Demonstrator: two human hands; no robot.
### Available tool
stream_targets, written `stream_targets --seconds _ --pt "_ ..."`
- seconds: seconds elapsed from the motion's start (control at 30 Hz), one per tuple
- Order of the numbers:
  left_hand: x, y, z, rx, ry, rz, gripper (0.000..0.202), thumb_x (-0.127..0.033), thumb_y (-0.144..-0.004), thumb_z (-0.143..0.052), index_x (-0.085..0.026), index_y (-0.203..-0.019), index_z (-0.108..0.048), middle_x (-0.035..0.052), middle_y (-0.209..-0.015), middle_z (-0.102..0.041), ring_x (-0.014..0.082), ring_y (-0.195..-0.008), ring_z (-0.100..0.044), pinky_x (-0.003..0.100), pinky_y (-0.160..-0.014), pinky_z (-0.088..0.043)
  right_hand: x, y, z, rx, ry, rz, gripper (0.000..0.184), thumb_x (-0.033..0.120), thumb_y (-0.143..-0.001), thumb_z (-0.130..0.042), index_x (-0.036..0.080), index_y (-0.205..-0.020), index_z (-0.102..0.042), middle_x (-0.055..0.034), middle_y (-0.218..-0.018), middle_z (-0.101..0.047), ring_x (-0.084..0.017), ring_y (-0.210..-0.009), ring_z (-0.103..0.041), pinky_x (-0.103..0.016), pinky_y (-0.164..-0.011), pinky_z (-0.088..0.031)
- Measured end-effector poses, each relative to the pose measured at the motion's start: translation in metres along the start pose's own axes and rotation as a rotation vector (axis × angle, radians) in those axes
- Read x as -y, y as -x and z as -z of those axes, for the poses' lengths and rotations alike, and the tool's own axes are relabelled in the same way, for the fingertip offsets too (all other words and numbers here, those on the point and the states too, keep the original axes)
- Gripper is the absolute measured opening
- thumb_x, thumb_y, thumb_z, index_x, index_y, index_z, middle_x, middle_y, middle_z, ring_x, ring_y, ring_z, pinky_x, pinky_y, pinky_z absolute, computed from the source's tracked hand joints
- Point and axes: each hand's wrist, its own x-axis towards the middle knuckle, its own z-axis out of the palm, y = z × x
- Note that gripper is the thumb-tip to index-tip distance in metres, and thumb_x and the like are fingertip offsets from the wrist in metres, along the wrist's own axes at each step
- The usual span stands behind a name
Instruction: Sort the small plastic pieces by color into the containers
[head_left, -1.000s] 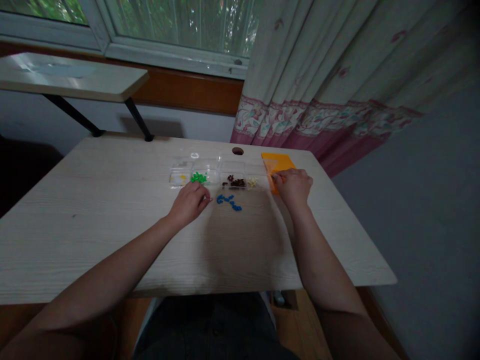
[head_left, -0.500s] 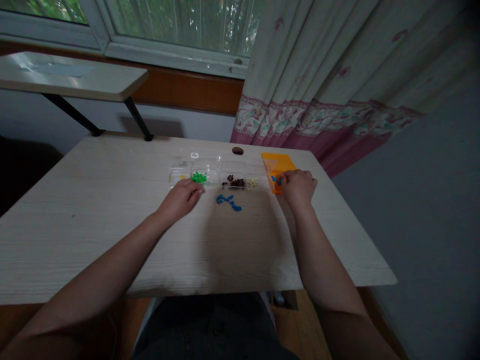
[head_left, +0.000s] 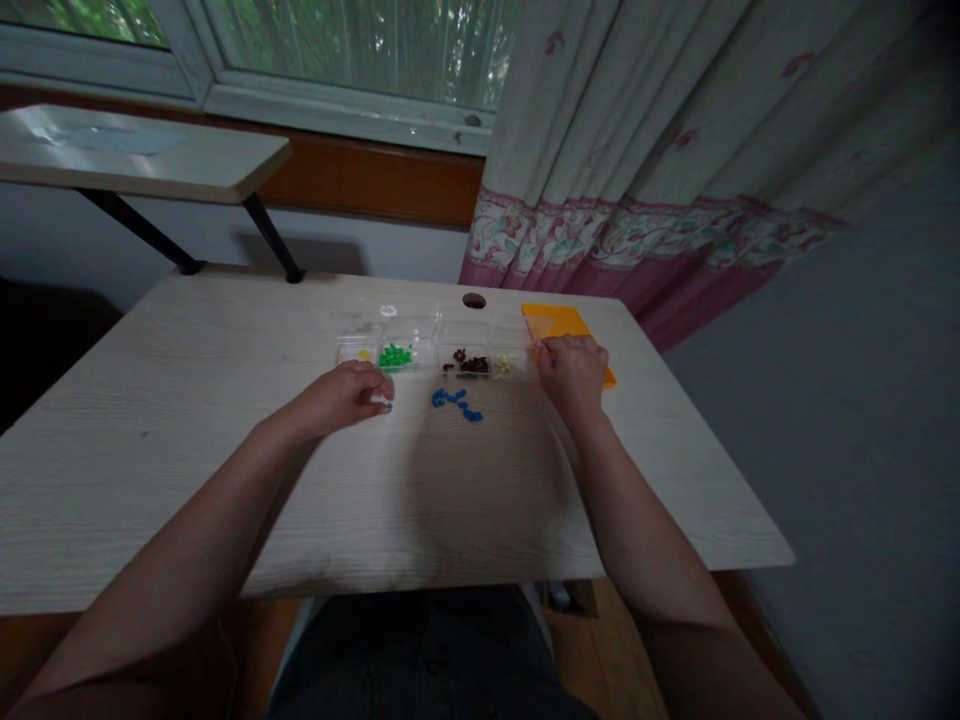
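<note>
My left hand (head_left: 346,397) is closed in a pinch just above the table, left of the loose pieces. A small blue piece (head_left: 389,406) shows at its fingertips. My right hand (head_left: 574,372) is over the orange case (head_left: 559,320), fingers bent together and covering much of its near part. A bit of blue shows by those fingers; whether they grip it is unclear. Several small blue pieces (head_left: 471,413) lie loose on the table between my hands. Behind them, a clear divided box (head_left: 415,366) holds green pieces (head_left: 395,356), dark brown pieces (head_left: 474,365) and pale yellow pieces (head_left: 504,365).
The pale wooden table (head_left: 480,500) has a round cable hole (head_left: 474,300) at its back edge. A raised shelf (head_left: 150,160) on black legs stands at the back left. A curtain (head_left: 622,170) hangs behind the right side, beside the window.
My left hand has drawn back slightly left and down, and a blue piece now shows at its fingertips. My right hand has moved left across the orange case, hiding the blue pieces seen there before.
</note>
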Motion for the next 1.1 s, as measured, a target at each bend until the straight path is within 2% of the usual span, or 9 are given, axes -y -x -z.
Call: stream_targets --seconds 0.1,0.3,0.47,0.6,0.73,0.9,1.1 --pt "-0.001 -0.001 -0.007 -0.001 0.006 -0.002 0.021 -0.039 -0.089 -0.061 -0.02 -0.087 -0.068 0.0038 -0.079 -0.062 0.0185 -0.079 -0.057 0.03 -0.077 -0.044 0.001 0.0 0.001 0.01 -0.01 0.004 0.033 0.031 -0.095 -0.044 0.018 -0.096 -0.074 -0.0124 -0.095 -0.072 -0.028 -0.094 -0.053 -0.039 -0.079 -0.03" --pt "-0.015 -0.007 -0.026 -0.084 -0.095 0.013 0.02 -0.036 -0.093 -0.055 -0.019 -0.088 -0.064 0.0059 -0.082 -0.059 0.021 -0.083 -0.055 0.031 -0.075 -0.043 0.009 0.003 0.002 -0.019 -0.061 0.039 0.03 0.029 -0.095 -0.045 0.018 -0.094 -0.073 -0.0118 -0.094 -0.072 -0.026 -0.092 -0.054 -0.039 -0.082 -0.031" --pt "-0.026 -0.01 -0.034 -0.116 -0.169 0.029 0.018 -0.034 -0.094 -0.055 -0.018 -0.088 -0.062 0.007 -0.084 -0.058 0.0234 -0.086 -0.055 0.036 -0.08 -0.045 0.023 0.01 -0.002 -0.107 -0.18 0.192 0.025 0.029 -0.094 -0.049 0.021 -0.091 -0.072 -0.0069 -0.087 -0.072 -0.023 -0.088 -0.055 -0.039 -0.087 -0.032" --pt "-0.029 -0.012 -0.039 -0.148 -0.193 0.029 0.018 -0.031 -0.096 -0.052 -0.018 -0.089 -0.061 0.0085 -0.088 -0.059 0.0245 -0.09 -0.056 0.038 -0.084 -0.046 0.044 0.019 -0.006 -0.122 -0.324 0.396 0.024 0.03 -0.095 -0.051 0.022 -0.089 -0.072 -0.0044 -0.081 -0.07 -0.021 -0.085 -0.056 -0.041 -0.094 -0.034" --pt "-0.032 -0.014 -0.045 -0.192 -0.109 0.049 0.018 -0.03 -0.097 -0.051 -0.017 -0.089 -0.061 0.0076 -0.087 -0.059 0.0232 -0.088 -0.056 0.037 -0.082 -0.046 0.066 0.03 -0.009 -0.081 -0.444 0.561 0.02 0.029 -0.095 -0.054 0.024 -0.095 -0.073 -0.0031 -0.083 -0.072 -0.019 -0.089 -0.058 -0.042 -0.105 -0.031" --pt "-0.036 -0.015 -0.047 -0.261 0.065 0.072 0.024 -0.034 -0.098 -0.047 -0.017 -0.086 -0.059 0.005 -0.081 -0.056 0.0199 -0.08 -0.054 0.033 -0.074 -0.044 0.079 0.039 -0.012 -0.041 -0.479 0.712 0.02 0.032 -0.095 -0.058 0.027 -0.108 -0.072 -0.0022 -0.087 -0.072 -0.019 -0.093 -0.059 -0.041 -0.107 -0.032" --pt "-0.043 -0.017 -0.048 -0.289 0.181 0.061 0.027 -0.035 -0.098 -0.046 -0.017 -0.083 -0.059 0.003 -0.077 -0.054 0.0172 -0.075 -0.052 0.03 -0.069 -0.043 0.086 0.042 -0.011 -0.025 -0.507 0.732 0.02 0.036 -0.095 -0.058 0.028 -0.106 -0.073 -0.0012 -0.085 -0.073 -0.017 -0.089 -0.059 -0.039 -0.107 -0.033"
